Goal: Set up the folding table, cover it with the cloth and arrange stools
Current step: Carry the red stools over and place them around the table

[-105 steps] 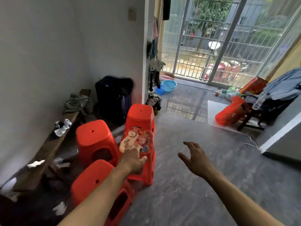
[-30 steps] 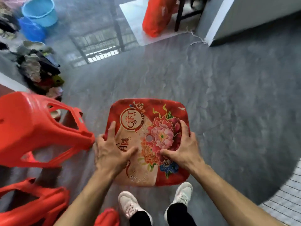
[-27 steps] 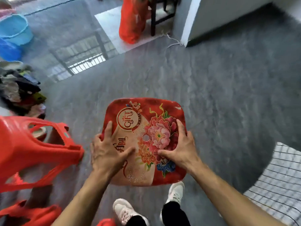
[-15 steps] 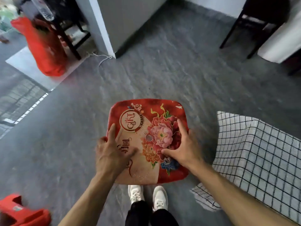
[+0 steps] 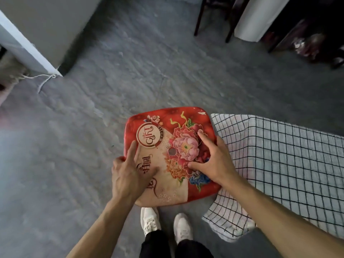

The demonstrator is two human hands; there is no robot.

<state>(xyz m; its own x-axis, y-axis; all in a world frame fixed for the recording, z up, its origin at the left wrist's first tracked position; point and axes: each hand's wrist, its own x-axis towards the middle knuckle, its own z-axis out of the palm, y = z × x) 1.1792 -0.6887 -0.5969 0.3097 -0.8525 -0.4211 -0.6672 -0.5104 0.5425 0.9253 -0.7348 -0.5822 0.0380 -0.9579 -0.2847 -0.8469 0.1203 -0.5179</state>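
Note:
I look straight down on a red stool (image 5: 158, 138) whose seat carries a peony print and a round "GIFT" emblem. My left hand (image 5: 128, 174) grips the seat's left edge, with thumb and forefinger lying on top. On the right side my right hand (image 5: 214, 164) holds the seat, thumb and forefinger on the flower print and the other fingers over the edge. The stool's legs are hidden under the seat. Its right edge sits against the table covered with a black-and-white checked cloth (image 5: 279, 164), which hangs down to the floor.
My white shoes (image 5: 149, 220) stand just below the stool on grey floor (image 5: 74, 164). A grey and white cabinet corner (image 5: 37, 34) with a white cord (image 5: 44, 81) is at upper left. Dark chair legs (image 5: 197, 25) and a white hanging cover (image 5: 256, 19) are at the top right.
I took the printed stool from the group of red stools in both hands and carried it across the room. The other red stools have left the view; the cloth-covered table is now beside it.

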